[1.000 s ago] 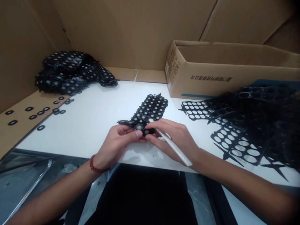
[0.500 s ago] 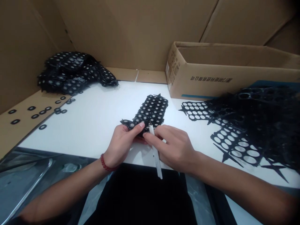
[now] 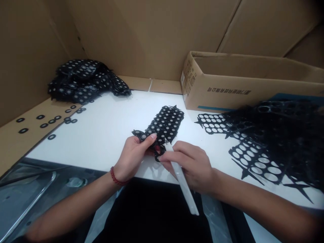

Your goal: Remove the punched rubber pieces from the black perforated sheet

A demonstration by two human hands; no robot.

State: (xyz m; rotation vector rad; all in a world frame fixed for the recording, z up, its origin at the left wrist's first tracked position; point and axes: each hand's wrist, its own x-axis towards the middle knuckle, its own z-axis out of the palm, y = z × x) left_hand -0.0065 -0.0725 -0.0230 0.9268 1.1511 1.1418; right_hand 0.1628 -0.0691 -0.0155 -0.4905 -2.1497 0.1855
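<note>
My left hand [image 3: 133,153] pinches the near end of a black rubber sheet [image 3: 164,121] of round pieces with pale centres, thumb on top. The sheet's far end rests on the white table. In my right hand [image 3: 192,163] is a slim white stick-like tool [image 3: 183,185]. Its narrow tip sits by the sheet's near edge, and its long end points down toward my lap. My right fingertips are at a black ring [image 3: 159,158] at the sheet's near corner. Whether that ring is still joined to the sheet I cannot tell.
Loose black rings [image 3: 52,121] lie on the left over cardboard and table [image 3: 101,125]. A heap of uncut sheets [image 3: 83,81] is at the back left. At right are punched-out black sheets [image 3: 275,135] in front of a long cardboard box [image 3: 222,91]. Cardboard walls stand behind.
My right hand has moved slightly right and toward me, drawing a ring at the sheet's near corner. The white tool has tilted further right. The whole view has shifted a little.
</note>
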